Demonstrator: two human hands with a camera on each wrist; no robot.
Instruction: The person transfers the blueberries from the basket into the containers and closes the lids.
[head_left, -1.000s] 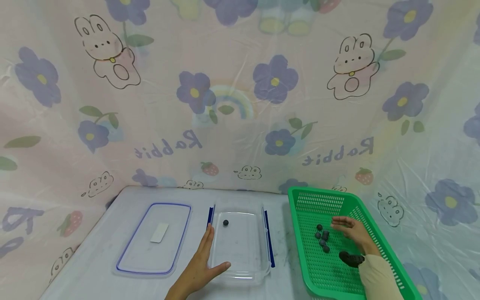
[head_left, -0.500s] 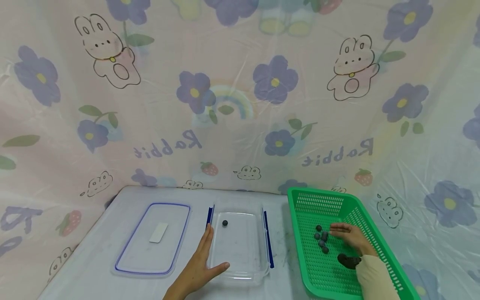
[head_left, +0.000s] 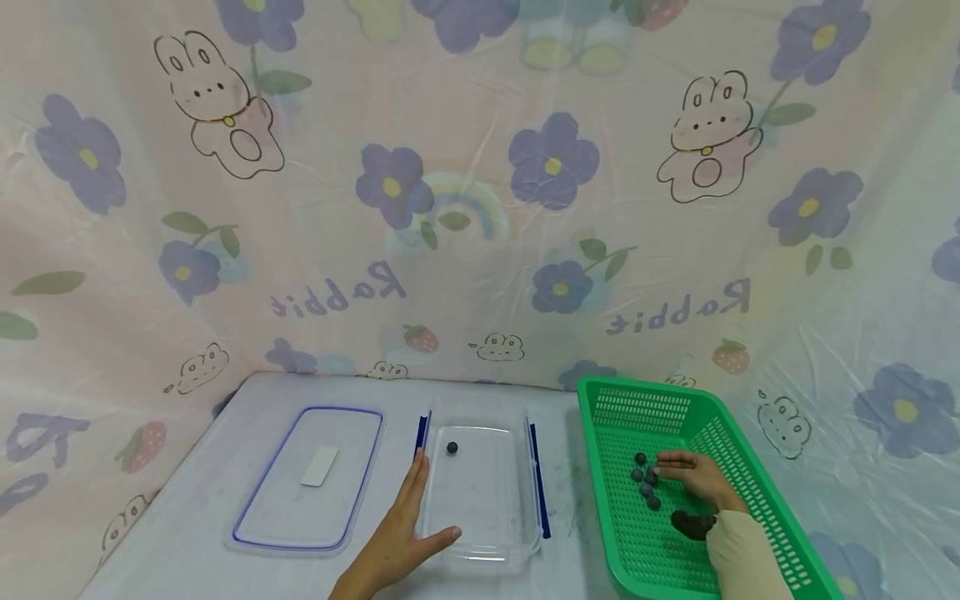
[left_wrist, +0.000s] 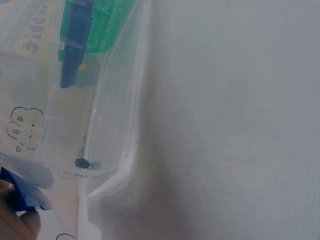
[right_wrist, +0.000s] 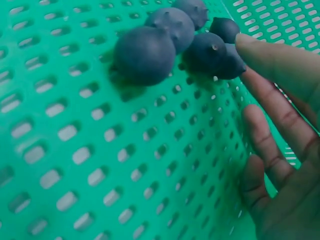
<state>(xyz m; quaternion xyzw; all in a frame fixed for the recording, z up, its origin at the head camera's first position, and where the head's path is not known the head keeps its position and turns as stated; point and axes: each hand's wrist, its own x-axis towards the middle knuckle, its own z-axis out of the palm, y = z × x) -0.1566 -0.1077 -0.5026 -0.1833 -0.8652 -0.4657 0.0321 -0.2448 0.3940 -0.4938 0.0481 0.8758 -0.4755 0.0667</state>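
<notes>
In the head view my left hand (head_left: pixel 401 525) lies along the left side of a clear plastic box (head_left: pixel 480 508), fingers straight and thumb spread over its near part. The left wrist view shows its fingertips by a blue clip flap (left_wrist: pixel 22 192). One dark blueberry (head_left: pixel 452 447) sits in the box near its far left corner. My right hand (head_left: pixel 701 479) reaches into a green basket (head_left: pixel 600 500), beside several blueberries (right_wrist: pixel 145 56). In the right wrist view one fingertip is at the edge of the farther berries, with the other fingers extended; no berry is plainly gripped.
A clear lid (head_left: pixel 255 508) with a blue rim lies on the white table, left of the box, with a white rectangle (head_left: pixel 320 466) in its middle. A second blue clip flap (head_left: pixel 540 483) hangs on the box's right side. A patterned curtain (head_left: pixel 465 275) stands behind.
My right hand has moved left and slightly nearer me inside the basket, up to the blueberries. The left hand, the box and its berry stay put.
</notes>
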